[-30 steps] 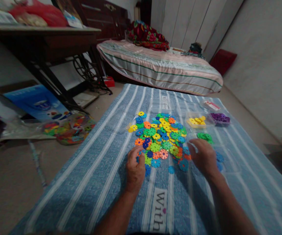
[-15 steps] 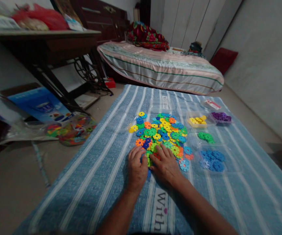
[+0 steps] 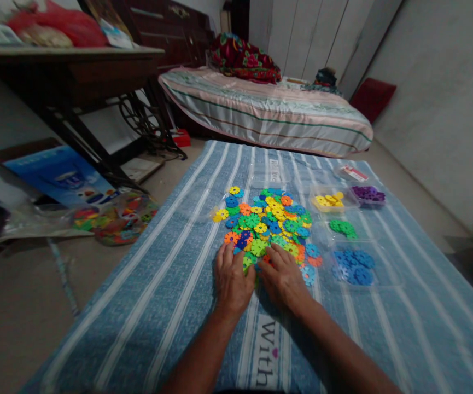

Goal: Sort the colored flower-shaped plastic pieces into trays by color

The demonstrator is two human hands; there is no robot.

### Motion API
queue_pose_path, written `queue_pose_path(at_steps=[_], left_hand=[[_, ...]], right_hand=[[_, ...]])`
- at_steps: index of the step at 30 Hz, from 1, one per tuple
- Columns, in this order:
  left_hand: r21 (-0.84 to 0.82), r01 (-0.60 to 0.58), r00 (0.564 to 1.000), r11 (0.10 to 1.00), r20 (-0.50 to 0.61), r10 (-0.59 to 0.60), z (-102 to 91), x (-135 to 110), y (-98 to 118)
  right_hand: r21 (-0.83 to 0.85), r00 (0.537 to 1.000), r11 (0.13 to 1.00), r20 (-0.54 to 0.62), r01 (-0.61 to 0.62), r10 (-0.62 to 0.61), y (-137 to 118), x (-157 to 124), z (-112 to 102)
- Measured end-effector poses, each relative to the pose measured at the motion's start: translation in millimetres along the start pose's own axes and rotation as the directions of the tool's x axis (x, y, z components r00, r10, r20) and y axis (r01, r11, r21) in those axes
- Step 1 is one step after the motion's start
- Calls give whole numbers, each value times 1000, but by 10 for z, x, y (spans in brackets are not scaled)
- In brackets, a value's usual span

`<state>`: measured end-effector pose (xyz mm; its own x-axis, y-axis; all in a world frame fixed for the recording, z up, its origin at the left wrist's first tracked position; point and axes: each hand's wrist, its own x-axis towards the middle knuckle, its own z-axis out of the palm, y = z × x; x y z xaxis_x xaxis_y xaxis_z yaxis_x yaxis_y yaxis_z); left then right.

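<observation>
A heap of flat, gear-edged plastic discs in many colours (image 3: 271, 221) lies on a blue striped cloth (image 3: 170, 295). My left hand (image 3: 233, 280) and my right hand (image 3: 283, 276) rest side by side at the near edge of the heap, fingers stretched flat over the closest discs. Neither hand visibly holds a disc. To the right, clear shallow trays hold sorted discs: blue (image 3: 353, 267), green (image 3: 343, 227), yellow (image 3: 330, 201) and purple (image 3: 367, 193).
A striped mattress (image 3: 269, 115) with a red bundle lies at the cloth's far end. On the left stand a dark sewing-machine table (image 3: 76, 65), a blue box (image 3: 62, 175) and a plastic bag of more discs (image 3: 117, 216). A wall runs along the right.
My right hand came from the blue tray on the right over to the heap beside my left hand. Both hands then slid slightly toward me along the heap's near edge.
</observation>
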<state>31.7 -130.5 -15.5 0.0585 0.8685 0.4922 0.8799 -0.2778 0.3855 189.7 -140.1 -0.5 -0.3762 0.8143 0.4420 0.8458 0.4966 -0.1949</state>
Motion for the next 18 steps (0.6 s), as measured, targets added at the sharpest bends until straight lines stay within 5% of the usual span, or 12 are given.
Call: queue_pose_path(at_steps=[7, 18], left_hand=[[-26, 18, 1000, 1000, -19, -18, 17, -22, -30], [-35, 37, 998, 999, -59, -39, 65, -1, -21]], right_hand=[[0, 990, 1000, 136, 21, -21, -57, 257, 32], [6, 991, 999, 128, -38, 37, -27, 230, 84]])
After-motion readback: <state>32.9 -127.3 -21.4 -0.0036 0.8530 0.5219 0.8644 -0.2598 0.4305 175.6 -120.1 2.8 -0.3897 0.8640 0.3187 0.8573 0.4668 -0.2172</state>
